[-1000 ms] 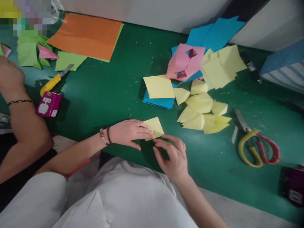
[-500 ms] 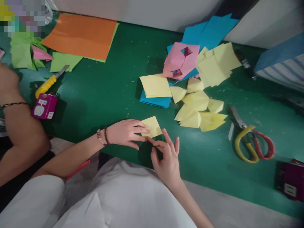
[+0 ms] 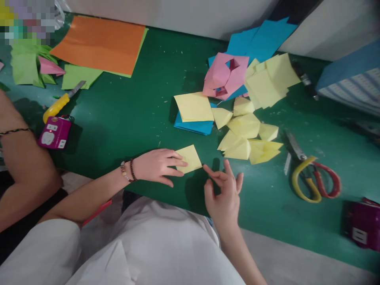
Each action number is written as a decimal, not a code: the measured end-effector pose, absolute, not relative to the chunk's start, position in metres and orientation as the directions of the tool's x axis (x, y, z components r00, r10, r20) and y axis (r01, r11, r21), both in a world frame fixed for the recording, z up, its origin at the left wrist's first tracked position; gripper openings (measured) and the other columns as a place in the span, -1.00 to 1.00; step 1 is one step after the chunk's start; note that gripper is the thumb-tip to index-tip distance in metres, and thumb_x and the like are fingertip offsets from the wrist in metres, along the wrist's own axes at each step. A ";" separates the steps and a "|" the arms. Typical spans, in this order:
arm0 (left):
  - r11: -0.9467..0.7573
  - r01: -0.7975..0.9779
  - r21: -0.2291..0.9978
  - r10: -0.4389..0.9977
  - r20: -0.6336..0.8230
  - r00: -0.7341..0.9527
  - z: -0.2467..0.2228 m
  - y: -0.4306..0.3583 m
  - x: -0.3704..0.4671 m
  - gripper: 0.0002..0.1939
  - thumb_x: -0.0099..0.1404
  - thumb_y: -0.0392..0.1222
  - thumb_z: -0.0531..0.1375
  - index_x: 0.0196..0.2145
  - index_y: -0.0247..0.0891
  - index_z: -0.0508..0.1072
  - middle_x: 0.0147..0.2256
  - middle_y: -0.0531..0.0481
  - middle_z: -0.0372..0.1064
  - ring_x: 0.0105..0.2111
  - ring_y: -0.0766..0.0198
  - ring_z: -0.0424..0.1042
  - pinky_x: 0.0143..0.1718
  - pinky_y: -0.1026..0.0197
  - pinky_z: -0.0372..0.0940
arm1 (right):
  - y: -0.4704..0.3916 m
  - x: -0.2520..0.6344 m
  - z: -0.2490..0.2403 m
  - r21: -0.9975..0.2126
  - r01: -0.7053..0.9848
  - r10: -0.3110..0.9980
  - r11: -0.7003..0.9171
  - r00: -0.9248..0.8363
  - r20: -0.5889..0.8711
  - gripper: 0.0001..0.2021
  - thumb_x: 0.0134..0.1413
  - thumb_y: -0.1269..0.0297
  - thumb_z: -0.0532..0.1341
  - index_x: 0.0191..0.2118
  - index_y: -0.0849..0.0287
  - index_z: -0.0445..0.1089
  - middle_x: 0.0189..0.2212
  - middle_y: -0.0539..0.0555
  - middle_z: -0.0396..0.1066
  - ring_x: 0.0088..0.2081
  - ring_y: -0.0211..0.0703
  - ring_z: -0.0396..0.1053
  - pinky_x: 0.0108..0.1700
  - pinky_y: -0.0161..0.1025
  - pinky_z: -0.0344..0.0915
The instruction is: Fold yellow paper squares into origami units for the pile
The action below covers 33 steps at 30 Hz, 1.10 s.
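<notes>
A small square of pale yellow paper (image 3: 192, 158) lies flat on the green table near its front edge. My left hand (image 3: 157, 166) rests with fingers spread, their tips pressing on the left part of that paper. At the paper's lower right corner is my right hand (image 3: 224, 192), its index fingertip at the corner and its other fingers apart, with nothing held. Several folded yellow paper pieces (image 3: 245, 126) lie beyond my right hand. A yellow paper stack (image 3: 196, 107) sits on folded blue paper (image 3: 194, 126) behind the small square.
Scissors (image 3: 308, 174) and a purple box (image 3: 365, 225) are on the right. A pink folded paper (image 3: 225, 75) and yellow sheets (image 3: 268, 85) lie at the back. Orange paper (image 3: 101, 43), a yellow-handled cutter (image 3: 59, 105) and another person's arm (image 3: 26, 158) are on the left.
My right index finger has slid right along the paper's lower edge to its corner. My left hand stays in place. The other person's arm at the left has shifted slightly.
</notes>
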State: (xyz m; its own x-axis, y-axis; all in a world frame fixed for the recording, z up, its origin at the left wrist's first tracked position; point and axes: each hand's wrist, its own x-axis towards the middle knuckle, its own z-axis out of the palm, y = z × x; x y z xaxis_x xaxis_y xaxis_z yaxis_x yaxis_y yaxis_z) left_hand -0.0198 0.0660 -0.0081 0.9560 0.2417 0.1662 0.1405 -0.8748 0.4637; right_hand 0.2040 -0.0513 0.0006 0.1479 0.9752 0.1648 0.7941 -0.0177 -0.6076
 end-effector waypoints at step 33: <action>-0.698 0.304 0.649 0.651 0.397 0.647 0.013 0.060 -0.019 -0.65 0.30 -0.07 0.23 0.02 -0.19 0.41 0.03 -0.17 0.42 0.01 0.17 0.42 0.02 0.09 0.34 | -0.006 0.211 -0.006 -0.412 0.883 0.969 0.224 -0.157 0.191 -0.88 0.19 0.21 0.19 -0.33 0.12 0.36 -0.31 0.12 0.39 -0.27 -0.02 0.33 -0.26 -0.09 0.26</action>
State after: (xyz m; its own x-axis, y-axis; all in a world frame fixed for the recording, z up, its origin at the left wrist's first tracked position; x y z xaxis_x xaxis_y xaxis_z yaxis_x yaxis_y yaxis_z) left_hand -0.0186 0.0601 0.0126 0.6472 0.6510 0.3968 0.3038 -0.6976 0.6489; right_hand 0.2110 -0.0061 -0.0060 -0.1571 0.9689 0.1910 0.8831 0.2244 -0.4120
